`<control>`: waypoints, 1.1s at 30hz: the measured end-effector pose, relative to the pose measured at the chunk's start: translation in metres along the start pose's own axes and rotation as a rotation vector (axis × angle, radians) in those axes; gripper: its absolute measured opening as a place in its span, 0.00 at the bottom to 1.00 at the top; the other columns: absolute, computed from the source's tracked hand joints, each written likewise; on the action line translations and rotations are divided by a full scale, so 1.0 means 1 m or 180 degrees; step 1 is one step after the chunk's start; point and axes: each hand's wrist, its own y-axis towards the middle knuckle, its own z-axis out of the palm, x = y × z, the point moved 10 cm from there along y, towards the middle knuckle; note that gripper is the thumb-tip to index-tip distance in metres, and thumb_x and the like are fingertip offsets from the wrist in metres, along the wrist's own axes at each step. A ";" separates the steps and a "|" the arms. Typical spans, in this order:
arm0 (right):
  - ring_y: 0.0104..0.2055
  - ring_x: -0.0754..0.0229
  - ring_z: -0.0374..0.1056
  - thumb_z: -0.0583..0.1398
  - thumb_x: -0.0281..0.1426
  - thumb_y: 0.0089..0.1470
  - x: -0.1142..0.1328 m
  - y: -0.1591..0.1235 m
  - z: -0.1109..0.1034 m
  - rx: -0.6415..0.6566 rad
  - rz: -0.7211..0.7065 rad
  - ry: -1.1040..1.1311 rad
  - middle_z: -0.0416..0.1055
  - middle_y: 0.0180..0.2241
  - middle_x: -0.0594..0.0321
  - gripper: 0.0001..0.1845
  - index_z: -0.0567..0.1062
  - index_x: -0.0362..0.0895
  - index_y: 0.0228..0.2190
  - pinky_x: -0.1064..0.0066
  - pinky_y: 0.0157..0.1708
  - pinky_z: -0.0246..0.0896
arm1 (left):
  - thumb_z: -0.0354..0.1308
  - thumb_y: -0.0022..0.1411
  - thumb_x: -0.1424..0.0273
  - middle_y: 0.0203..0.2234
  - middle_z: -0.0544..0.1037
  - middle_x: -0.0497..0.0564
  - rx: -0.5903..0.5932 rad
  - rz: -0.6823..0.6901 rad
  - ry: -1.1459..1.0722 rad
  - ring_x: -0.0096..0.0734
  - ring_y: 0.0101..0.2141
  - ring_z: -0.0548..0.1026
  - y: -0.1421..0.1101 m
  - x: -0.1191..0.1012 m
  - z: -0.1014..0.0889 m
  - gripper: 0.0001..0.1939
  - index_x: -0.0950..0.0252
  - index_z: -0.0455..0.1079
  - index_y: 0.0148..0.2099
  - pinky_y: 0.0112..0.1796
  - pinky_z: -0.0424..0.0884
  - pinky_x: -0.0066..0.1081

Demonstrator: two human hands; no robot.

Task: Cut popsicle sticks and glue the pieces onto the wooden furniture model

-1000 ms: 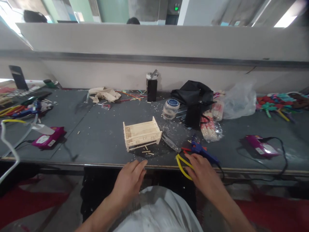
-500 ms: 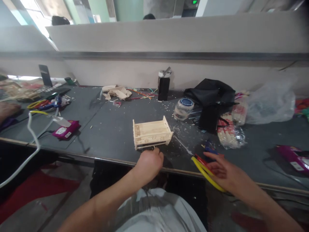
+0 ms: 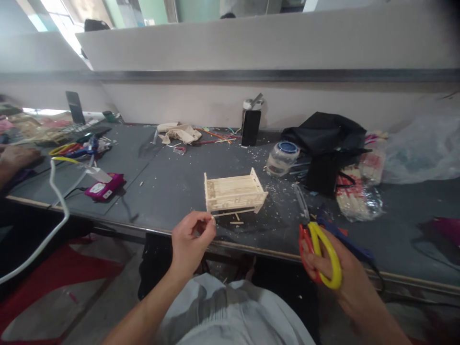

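Note:
A small bed-shaped model (image 3: 235, 191) of pale wooden sticks stands on the dark table in front of me. My left hand (image 3: 193, 237) is closed in a pinch near the model's front left leg, with the pale end of a thin wooden stick (image 3: 230, 213) between thumb and forefinger. My right hand (image 3: 328, 261) is wrapped round the handles of scissors (image 3: 307, 223), one red and one yellow. Their blades point away from me, right of the model. Short stick pieces (image 3: 236, 222) lie just before the model. A blue glue gun (image 3: 354, 244) lies partly behind my right hand.
A clear jar with a blue lid (image 3: 283, 158), a black bag (image 3: 325, 136) and packed sticks (image 3: 355, 196) lie right of the model. A phone (image 3: 250, 127) leans at the back. A purple power socket (image 3: 104, 187) with a white cable is left; another person's hand (image 3: 17, 158) is far left.
My right hand has lifted the scissors and turned the blades away from me. My left hand has moved left from the model's front to its left corner. The view has shifted slightly.

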 end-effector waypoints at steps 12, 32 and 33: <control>0.40 0.46 0.69 0.53 0.37 0.56 0.044 0.009 0.016 -0.0757 -0.1645 -0.3893 0.72 0.37 0.48 0.19 0.76 0.39 0.41 0.55 0.41 0.64 | 0.62 0.56 0.71 0.18 0.60 0.41 -0.0074 0.0155 0.0027 0.21 0.22 0.60 0.008 -0.016 -0.005 0.02 0.62 0.75 0.31 0.26 0.57 0.24; 0.31 0.63 0.68 0.57 0.28 0.55 0.123 -0.026 0.173 0.0203 -0.2702 -0.1631 0.71 0.28 0.63 0.06 0.75 0.44 0.31 0.73 0.33 0.63 | 0.61 0.57 0.69 0.20 0.61 0.43 0.0370 -0.0343 -0.0645 0.23 0.23 0.61 0.010 -0.004 0.001 0.05 0.63 0.75 0.30 0.26 0.58 0.24; 0.31 0.63 0.68 0.57 0.28 0.56 0.122 -0.024 0.172 0.0142 -0.2702 -0.1604 0.71 0.28 0.63 0.06 0.75 0.44 0.31 0.73 0.33 0.63 | 0.60 0.58 0.69 0.20 0.62 0.43 0.0412 -0.0283 -0.0565 0.23 0.24 0.62 0.012 -0.005 0.000 0.05 0.63 0.75 0.31 0.26 0.59 0.24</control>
